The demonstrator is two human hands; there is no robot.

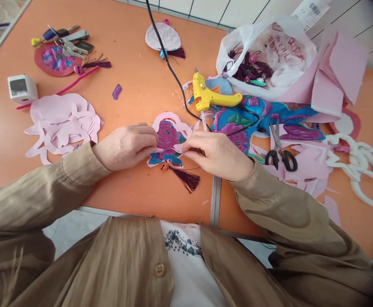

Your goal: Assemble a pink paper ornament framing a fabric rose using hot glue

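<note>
A floral fabric ornament (169, 135), pink-edged with blue and purple flowers, lies on the table between my hands. Pinched at its left edge are the closed fingers of my left hand (127, 145). From the other side, the closed thumb and fingers of my right hand (218, 153) grip its pink edging; whether that strip is attached or loose I cannot tell. Below the ornament lie a small copper-coloured bell (164, 166) and a dark purple tassel (188, 179). My fingertips hide parts of the edging.
A yellow glue gun (217, 98) lies behind my right hand, its black cord (167, 55) crossing the table. Black-handled scissors (281, 153) rest on pink scraps at right, near a white plastic bag (289, 55). Pink cutouts (61, 121), keys (71, 47) and a white cube (22, 88) are at left.
</note>
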